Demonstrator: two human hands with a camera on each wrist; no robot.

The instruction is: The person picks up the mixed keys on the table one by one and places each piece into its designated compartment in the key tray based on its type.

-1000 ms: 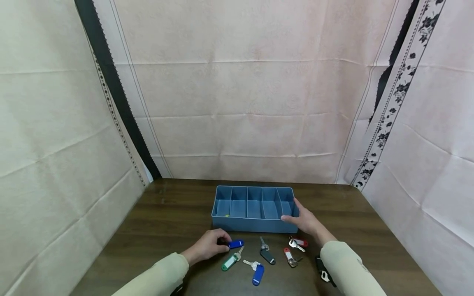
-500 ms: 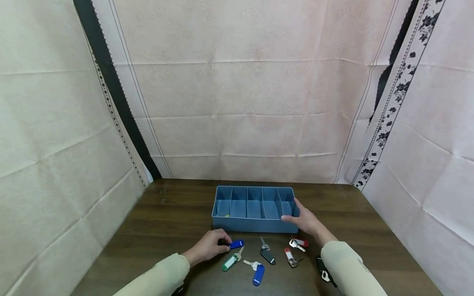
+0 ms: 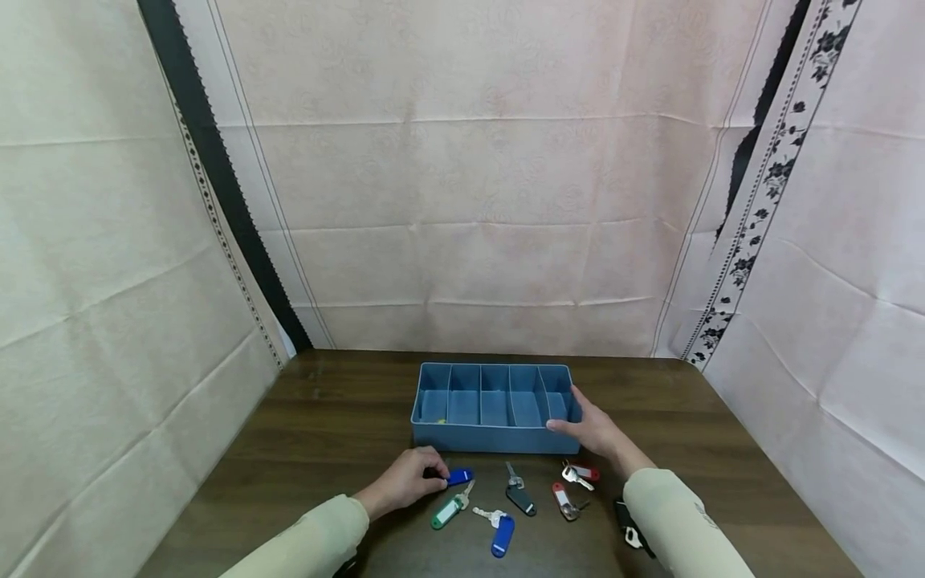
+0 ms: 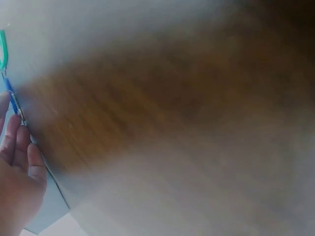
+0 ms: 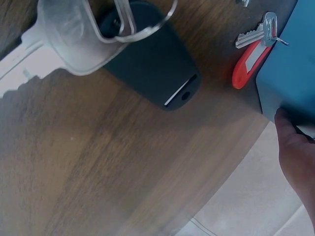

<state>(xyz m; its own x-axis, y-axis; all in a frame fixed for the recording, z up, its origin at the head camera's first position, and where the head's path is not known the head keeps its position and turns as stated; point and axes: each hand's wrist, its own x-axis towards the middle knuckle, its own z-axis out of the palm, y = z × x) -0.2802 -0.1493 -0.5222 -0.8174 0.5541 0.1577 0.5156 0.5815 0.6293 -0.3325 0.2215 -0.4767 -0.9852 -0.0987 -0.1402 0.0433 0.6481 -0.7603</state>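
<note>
My left hand [image 3: 406, 482] pinches a blue key tag [image 3: 460, 477] at its left end, low over the table in front of the box. In the left wrist view a metal key ring shows by the blue tag [image 4: 11, 93], partly hidden by the fingers. With thumb on the front and fingers along the right side, my right hand [image 3: 601, 432] holds the right end of a blue compartment box [image 3: 491, 439]. A small yellow thing [image 3: 442, 421] lies in its leftmost compartment; the others look bare.
Before the box lie keys with a green tag [image 3: 449, 512], another blue tag [image 3: 503, 536], a dark tag [image 3: 520, 501] and two red tags [image 3: 560, 494]. A black tag with a key [image 3: 633, 536] lies by the right sleeve. Cloth hangs around the table [image 3: 347, 417].
The view shifts very slightly. Both hands keep their places, the left on the blue key tag and the right on the box.
</note>
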